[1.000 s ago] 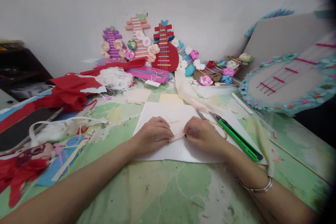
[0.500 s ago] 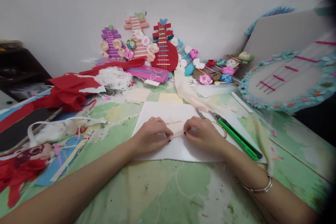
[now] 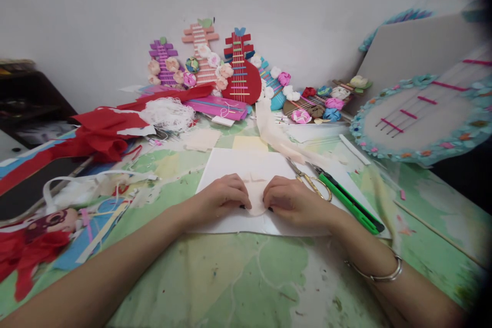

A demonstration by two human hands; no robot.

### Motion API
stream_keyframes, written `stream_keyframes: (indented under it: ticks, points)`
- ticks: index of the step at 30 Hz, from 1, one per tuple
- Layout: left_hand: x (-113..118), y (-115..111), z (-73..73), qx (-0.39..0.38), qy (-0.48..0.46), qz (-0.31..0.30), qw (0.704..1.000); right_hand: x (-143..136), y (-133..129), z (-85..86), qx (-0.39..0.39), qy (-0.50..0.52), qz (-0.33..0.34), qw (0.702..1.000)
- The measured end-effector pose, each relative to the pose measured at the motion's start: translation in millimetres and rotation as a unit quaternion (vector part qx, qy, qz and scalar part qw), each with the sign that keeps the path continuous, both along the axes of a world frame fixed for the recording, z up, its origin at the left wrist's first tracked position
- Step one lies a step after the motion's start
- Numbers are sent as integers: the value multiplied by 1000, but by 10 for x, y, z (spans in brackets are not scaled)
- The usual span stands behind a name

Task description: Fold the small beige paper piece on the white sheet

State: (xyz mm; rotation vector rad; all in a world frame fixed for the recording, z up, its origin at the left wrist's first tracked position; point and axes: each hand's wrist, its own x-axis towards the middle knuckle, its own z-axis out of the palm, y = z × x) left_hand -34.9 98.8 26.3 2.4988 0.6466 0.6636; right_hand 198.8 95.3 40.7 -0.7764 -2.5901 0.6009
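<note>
Between my hands a small pale pink cut-out piece (image 3: 257, 190), rounded at the bottom with short crossbars near its top, lies over a white board (image 3: 221, 164). At its left edge, my left hand (image 3: 221, 196) pinches it with curled fingers. My right hand (image 3: 294, 200) grips the opposite edge the same way, thumb and fingers together. Just beyond my right hand are scissors (image 3: 319, 188) with gold handles and a green utility knife (image 3: 351, 204). A long strip of pale crepe paper (image 3: 271, 133) trails onto the board's far edge.
Small decorated lutes, including a red one (image 3: 241, 79), lean on the wall. Red fabric (image 3: 102, 133), white string (image 3: 168, 114) and a masked doll (image 3: 49, 225) lie left. A large flower-edged lute (image 3: 418, 118) stands right, near a thin wooden stick (image 3: 438, 233).
My hands have shifted slightly, and the fingers now rest lower at both sides of the pink piece. Its rounded bottom shows flatter, and more of the scissors is uncovered.
</note>
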Motion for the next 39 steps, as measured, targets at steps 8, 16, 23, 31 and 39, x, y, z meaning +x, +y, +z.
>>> stream_keyframes:
  ticks: [8, 16, 23, 31, 39]
  points:
    - [74, -50, -43, -9, 20, 35, 999, -45, -16, -16, -11, 19, -12, 1000]
    - [136, -43, -118, -85, -32, 143, 986, -112, 20, -159, -121, 67, -107, 985]
    - [133, -50, -96, -79, -40, 159, 983, -147, 22, -158, -138, 93, -119, 979]
    - [140, -26, -124, -79, -55, 151, 984, -163, 8, -146, -113, 87, -128, 982]
    - [149, -24, -125, -45, -57, 142, 987, -161, 9, -172, -109, 86, -128, 982]
